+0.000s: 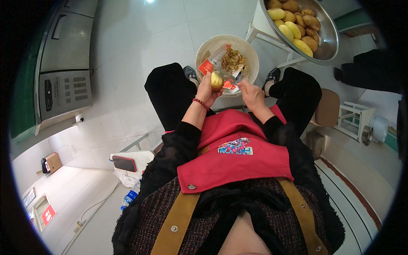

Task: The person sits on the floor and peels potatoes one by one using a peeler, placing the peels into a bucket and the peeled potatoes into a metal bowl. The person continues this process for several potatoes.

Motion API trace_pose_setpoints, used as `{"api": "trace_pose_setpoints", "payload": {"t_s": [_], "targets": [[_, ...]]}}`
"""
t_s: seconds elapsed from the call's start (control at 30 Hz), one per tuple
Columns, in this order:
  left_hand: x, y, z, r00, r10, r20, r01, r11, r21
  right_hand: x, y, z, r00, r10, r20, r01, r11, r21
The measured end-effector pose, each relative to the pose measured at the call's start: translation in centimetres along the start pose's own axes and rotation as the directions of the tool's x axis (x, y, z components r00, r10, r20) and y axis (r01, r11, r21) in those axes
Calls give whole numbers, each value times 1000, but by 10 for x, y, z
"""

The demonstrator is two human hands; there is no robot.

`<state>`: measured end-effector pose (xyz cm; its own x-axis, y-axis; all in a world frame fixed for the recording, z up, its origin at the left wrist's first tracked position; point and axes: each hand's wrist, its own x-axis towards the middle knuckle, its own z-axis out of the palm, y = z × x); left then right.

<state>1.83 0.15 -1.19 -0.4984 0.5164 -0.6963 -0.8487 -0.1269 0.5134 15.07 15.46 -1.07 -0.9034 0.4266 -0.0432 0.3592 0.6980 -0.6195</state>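
Observation:
In my left hand [207,92] is a partly peeled potato [217,81], held over the near left edge of a white bucket [255,60]. Just to the right, my right hand [251,95] has its fingers closed on a small tool, blurred, probably a peeler [230,79]; its exact kind is hard to tell. Inside the bucket lie brown potato peelings [234,60] and clear plastic packaging with red print [207,66]. Several peeled and unpeeled potatoes [299,27] fill part of a steel basin [330,40] at the upper right.
The basin rests on a white stool [255,28]. A steel refrigeration unit [65,44] stands at the left. A phone [124,163] lies on a white surface at lower left, near a blue-labelled bottle [129,198]. Another person's dark-clothed leg [369,71] shows at far right, beyond a brown stool seat [327,108].

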Motion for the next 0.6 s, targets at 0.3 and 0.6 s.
{"api": "trace_pose_setpoints", "payload": {"t_s": [0.3,0.6], "targets": [[1,-2,-9,986,-18,163,16,1000,16,15,29,0,989,138,45,-133,985,-107],[0,0,-5,987,-26,158,23,999,23,2,-9,-4,994,-75,-78,76,997,15]]}}
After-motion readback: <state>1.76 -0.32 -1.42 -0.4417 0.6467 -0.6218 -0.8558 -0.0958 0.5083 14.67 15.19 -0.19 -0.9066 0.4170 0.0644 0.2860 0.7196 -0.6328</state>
